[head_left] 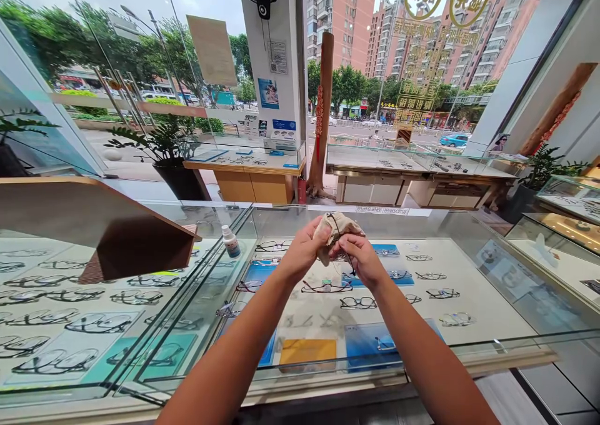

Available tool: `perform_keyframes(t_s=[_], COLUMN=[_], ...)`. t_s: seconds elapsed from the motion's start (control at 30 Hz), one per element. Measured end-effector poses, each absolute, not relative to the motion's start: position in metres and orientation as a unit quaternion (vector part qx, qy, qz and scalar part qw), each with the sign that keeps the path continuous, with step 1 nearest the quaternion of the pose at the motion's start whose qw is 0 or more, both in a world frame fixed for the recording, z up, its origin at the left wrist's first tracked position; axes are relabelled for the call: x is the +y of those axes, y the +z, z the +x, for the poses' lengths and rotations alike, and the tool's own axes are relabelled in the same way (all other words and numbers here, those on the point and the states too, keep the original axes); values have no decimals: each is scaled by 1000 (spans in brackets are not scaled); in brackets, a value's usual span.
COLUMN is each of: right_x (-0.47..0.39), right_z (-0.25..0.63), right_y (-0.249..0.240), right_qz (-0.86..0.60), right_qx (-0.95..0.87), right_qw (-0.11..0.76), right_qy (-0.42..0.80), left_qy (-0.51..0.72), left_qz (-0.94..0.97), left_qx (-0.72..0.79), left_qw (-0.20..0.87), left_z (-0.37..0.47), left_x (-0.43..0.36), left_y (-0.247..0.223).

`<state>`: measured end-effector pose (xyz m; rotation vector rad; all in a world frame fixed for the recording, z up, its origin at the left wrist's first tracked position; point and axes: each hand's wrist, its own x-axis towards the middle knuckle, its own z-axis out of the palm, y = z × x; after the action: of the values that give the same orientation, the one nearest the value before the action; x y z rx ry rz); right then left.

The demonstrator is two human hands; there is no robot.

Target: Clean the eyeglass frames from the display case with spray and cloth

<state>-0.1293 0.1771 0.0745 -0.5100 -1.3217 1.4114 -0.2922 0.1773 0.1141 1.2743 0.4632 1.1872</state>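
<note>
Above the glass counter, my left hand (pixel 307 244) is closed around a bunched beige cloth (pixel 347 223). A thin dark piece of a pair of eyeglasses (pixel 334 225) crosses over the cloth, and most of the frame is hidden by cloth and fingers. My right hand (pixel 362 256) is closed, its fingertips pinching the eyeglasses close against the cloth's lower edge. One dark slender arm of the glasses hangs below those fingers. Both hands nearly touch each other.
Under the glass top of the counter (pixel 487 350) lie rows of eyeglasses, blue cards and an orange card (pixel 308 352). A small white bottle (pixel 230 242) stands left of my hands. Farther left is a wooden-edged stand (pixel 140 250). Other display cases stand by the windows.
</note>
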Motion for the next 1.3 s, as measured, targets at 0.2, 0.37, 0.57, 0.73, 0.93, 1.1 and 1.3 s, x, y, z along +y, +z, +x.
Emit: perform_keyframes(t_s=[0.2,0.37,0.57,0.73,0.93,1.1,1.3], right_x=[174,176,177,175,175,176,175], right_z=[-134,-134,-131,-138,-133,-131,-139], right_y=[72,71,75,69,74,75,69], right_qz=[-210,-220,-219,-205,-230,-222,-197], right_qx=[-614,-598,-555,-613,-587,-555,-597], right_qw=[511,514,540,505,523,539,517], right_qy=[564,574,593,572,574,593,581], left_qy=[546,570,531,570,555,523,573], left_qz=[557,535,535,530,521,537,533], left_qx=[231,237,209,254,230,202,254], left_qw=[581,577,623,574,607,630,568], left_z=[-286,-283,-287,-282,-284,-287,-281], left_x=[175,177,174,177,179,176,176], left_y=[109,106,115,105,106,112,104])
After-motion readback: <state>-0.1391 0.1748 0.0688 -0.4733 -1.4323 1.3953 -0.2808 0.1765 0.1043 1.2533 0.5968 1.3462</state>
